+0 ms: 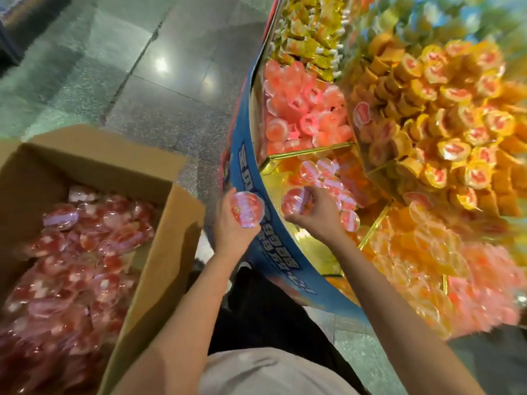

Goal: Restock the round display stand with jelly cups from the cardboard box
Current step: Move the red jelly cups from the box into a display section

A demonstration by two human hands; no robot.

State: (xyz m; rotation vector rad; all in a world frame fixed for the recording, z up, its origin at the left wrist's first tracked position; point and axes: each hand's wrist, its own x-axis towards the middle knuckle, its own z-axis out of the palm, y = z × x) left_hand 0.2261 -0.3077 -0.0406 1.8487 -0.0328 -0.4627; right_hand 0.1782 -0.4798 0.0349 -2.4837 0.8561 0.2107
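Left hand (238,228): my fingers curl round a cup (247,210), lid facing up, beside the stand (265,223).
Right hand (316,215): grips a second cup (293,201), lid tilted leftward, over the stand's bin.
Box (159,252): red cups, left.

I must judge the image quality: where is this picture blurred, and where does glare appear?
Head view: motion blur smears the orange cups toward the right edge; ceiling lights glare on the floor tiles; the left hand and right hand stay fairly sharp; wide-angle distortion bends the stand rim.
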